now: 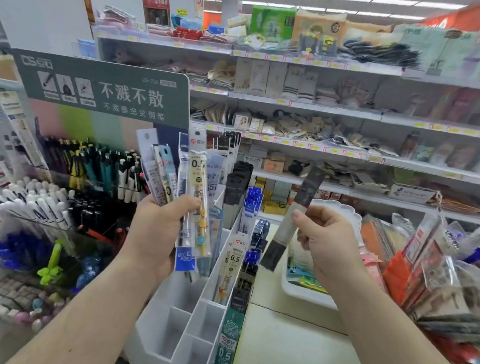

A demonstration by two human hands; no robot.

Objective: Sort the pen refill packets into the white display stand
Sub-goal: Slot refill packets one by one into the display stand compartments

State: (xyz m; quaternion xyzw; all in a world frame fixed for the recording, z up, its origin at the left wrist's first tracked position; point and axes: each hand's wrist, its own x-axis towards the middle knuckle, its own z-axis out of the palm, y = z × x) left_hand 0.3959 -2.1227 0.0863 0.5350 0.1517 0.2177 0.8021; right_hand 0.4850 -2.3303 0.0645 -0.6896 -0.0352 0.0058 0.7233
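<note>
While the store shelves [350, 109] fill the whole background with stacked goods, we stand before a counter [293, 348] whose pale top runs to the lower edge of our view. On its left edge rises the white display stand [168, 326], a stepped rack of narrow compartments; several near the front show bare white walls, while the right-hand column and the rear ones already hold pen refill packets standing upright. Left of the stand, tiered racks of pens [99, 167] sit under a green sign [104, 89]. A white tray [307, 295] lies toward the right side of the counter, behind our right forearm. Our left hand [157, 233] grips a fanned bunch of refill packets [182, 184], fingers curled round their lower halves, above the stand's rear compartments. Our right hand [325, 240] pinches one single dark packet [292, 221] between thumb and fingers, tilted, blurred, just right of the stand.
</note>
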